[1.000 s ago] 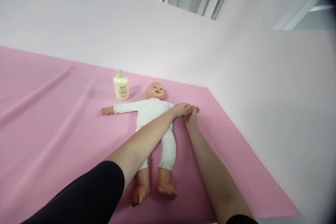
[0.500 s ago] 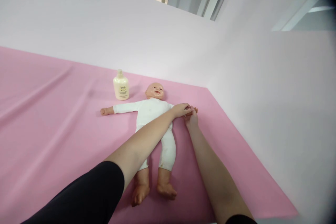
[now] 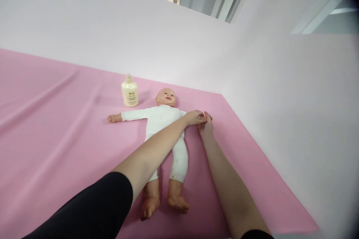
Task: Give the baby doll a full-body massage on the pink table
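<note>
Lying face up on the pink sheet [image 3: 56, 127], the doll [image 3: 164, 119] serves as your landmark: it wears a white one-piece, with both arms stretched straight out to the sides and bare feet pointing toward you. Your left hand [image 3: 194, 117] reaches across the doll's torso, forearm crossing its chest and hip, and closes over the wrist end of the arm on the wall side of the doll. Your right hand [image 3: 206, 126] comes up from below that same arm, fingers curled around the doll's small hand, so both of your hands meet there and touch each other. The exact grip of each finger is too small to make out, yet both hands are clearly wrapped on that arm rather than loose. The doll's other arm lies flat and untouched on the sheet. Beyond that arm, just beside the doll's head, a cream lotion bottle [image 3: 129, 91] stands upright. A pale wall [image 3: 280, 101] rises near the doll's held arm.
</note>
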{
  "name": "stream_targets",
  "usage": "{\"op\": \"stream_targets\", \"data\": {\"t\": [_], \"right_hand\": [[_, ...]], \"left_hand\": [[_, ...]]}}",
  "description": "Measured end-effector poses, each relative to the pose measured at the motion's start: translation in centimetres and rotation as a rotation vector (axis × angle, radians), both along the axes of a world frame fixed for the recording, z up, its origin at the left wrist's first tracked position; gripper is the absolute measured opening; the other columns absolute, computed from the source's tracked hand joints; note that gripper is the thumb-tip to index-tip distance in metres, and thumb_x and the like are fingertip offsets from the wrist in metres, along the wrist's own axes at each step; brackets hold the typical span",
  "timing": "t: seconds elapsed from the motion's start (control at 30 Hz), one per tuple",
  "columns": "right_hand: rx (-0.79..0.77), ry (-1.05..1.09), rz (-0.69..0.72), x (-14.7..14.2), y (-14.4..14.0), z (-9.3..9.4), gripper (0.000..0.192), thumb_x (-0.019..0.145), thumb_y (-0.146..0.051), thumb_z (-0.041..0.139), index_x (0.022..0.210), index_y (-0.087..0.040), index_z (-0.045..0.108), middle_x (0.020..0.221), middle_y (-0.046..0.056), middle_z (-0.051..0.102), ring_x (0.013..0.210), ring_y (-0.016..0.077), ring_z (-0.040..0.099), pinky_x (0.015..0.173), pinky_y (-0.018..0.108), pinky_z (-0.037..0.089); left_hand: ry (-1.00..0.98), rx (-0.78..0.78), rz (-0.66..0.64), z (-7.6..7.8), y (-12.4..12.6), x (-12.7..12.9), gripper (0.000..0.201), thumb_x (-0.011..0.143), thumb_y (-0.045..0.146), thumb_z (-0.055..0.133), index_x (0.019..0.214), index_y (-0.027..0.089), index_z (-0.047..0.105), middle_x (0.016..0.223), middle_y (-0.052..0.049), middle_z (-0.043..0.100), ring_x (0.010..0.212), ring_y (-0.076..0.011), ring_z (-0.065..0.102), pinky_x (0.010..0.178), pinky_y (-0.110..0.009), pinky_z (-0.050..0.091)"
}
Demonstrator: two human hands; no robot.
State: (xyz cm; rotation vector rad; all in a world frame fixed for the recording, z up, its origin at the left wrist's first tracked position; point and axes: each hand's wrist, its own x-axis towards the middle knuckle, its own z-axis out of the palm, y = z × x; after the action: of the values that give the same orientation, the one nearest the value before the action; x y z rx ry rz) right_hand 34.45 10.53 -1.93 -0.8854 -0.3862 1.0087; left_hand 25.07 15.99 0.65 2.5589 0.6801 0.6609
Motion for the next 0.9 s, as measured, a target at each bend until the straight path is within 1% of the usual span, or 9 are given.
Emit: {"op": "stream_targets", "data": {"t": [0.13,0.23,0.33,0.43,0.53,0.63,0.77,0.83,0.9], "right_hand": [[0.026,0.022,-0.04,-0.1,0.2,0.0,0.019,0.082,-0.036,0.049,0.087,-0.02,0.058,0.081,-0.001,0.062,0.071,0.0106,0.061,0.062,0.023,0.05],[0.024,0.046,0.011,0.0,0.3,0.1,0.031,0.085,-0.047,0.042,0.08,-0.02,0.057,0.078,-0.001,0.062,0.07,0.0114,0.061,0.06,0.024,0.05],[-0.007,0.026,0.05,0.2,0.2,0.0,0.043,0.085,-0.058,0.034,0.081,-0.021,0.055,0.076,-0.001,0.063,0.067,0.0126,0.061,0.053,0.023,0.049],[-0.026,-0.037,0.042,0.3,0.2,0.0,0.043,0.085,-0.058,0.033,0.085,-0.022,0.055,0.077,0.0,0.063,0.068,0.013,0.061,0.052,0.023,0.048],[-0.049,-0.077,0.023,0.3,0.2,-0.1,0.036,0.087,-0.052,0.034,0.096,-0.024,0.054,0.083,0.0,0.062,0.069,0.0127,0.061,0.052,0.023,0.048],[-0.059,-0.135,-0.005,0.3,0.2,-0.2,0.034,0.087,-0.048,0.035,0.108,-0.026,0.051,0.095,0.001,0.06,0.071,0.0123,0.06,0.052,0.023,0.048],[-0.047,-0.256,-0.06,0.6,0.3,-0.7,0.039,0.084,-0.048,0.04,0.118,-0.029,0.046,0.115,0.004,0.054,0.082,0.0139,0.06,0.057,0.025,0.049],[-0.045,-0.295,-0.104,0.7,0.4,-0.9,0.04,0.083,-0.045,0.042,0.12,-0.031,0.043,0.118,0.005,0.052,0.086,0.0138,0.059,0.06,0.026,0.049],[-0.07,-0.301,-0.134,0.8,0.5,-1.1,0.041,0.082,-0.043,0.044,0.121,-0.032,0.041,0.116,0.004,0.052,0.083,0.013,0.059,0.058,0.024,0.048]], "left_hand": [[0.053,0.049,-0.008,-0.1,0.0,-0.1,0.046,0.074,0.041,0.061,0.112,0.017,0.057,0.106,-0.006,0.063,0.096,-0.0207,0.059,0.083,-0.028,0.045],[0.083,0.054,0.005,-0.2,0.1,-0.1,0.046,0.077,0.042,0.058,0.116,0.018,0.056,0.112,-0.007,0.061,0.102,-0.0213,0.057,0.087,-0.029,0.044],[0.111,0.05,0.007,-0.2,0.1,-0.1,0.046,0.081,0.042,0.054,0.121,0.019,0.053,0.116,-0.008,0.059,0.106,-0.0213,0.055,0.091,-0.03,0.042],[0.128,0.05,0.018,-0.3,0.1,-0.1,0.049,0.081,0.042,0.053,0.124,0.019,0.05,0.118,-0.008,0.058,0.108,-0.0211,0.055,0.092,-0.03,0.041],[0.156,0.05,0.021,-0.4,0.2,0.0,0.043,0.082,0.042,0.052,0.12,0.021,0.053,0.115,-0.007,0.058,0.105,-0.0206,0.056,0.089,-0.03,0.042],[0.184,0.061,0.015,-0.6,0.3,-0.1,0.04,0.083,0.043,0.05,0.118,0.023,0.053,0.112,-0.006,0.058,0.102,-0.0204,0.056,0.087,-0.03,0.043],[0.218,0.09,0.011,-0.6,0.4,-0.1,0.041,0.084,0.045,0.05,0.118,0.022,0.053,0.113,-0.006,0.058,0.104,-0.0209,0.056,0.087,-0.03,0.043],[0.233,0.103,0.007,-0.6,0.3,-0.2,0.04,0.084,0.045,0.049,0.118,0.023,0.052,0.114,-0.006,0.058,0.103,-0.0208,0.056,0.086,-0.03,0.043],[0.242,0.112,0.004,-0.5,0.2,-0.2,0.041,0.085,0.044,0.048,0.119,0.023,0.051,0.115,-0.007,0.058,0.102,-0.0212,0.056,0.085,-0.03,0.043]]}}
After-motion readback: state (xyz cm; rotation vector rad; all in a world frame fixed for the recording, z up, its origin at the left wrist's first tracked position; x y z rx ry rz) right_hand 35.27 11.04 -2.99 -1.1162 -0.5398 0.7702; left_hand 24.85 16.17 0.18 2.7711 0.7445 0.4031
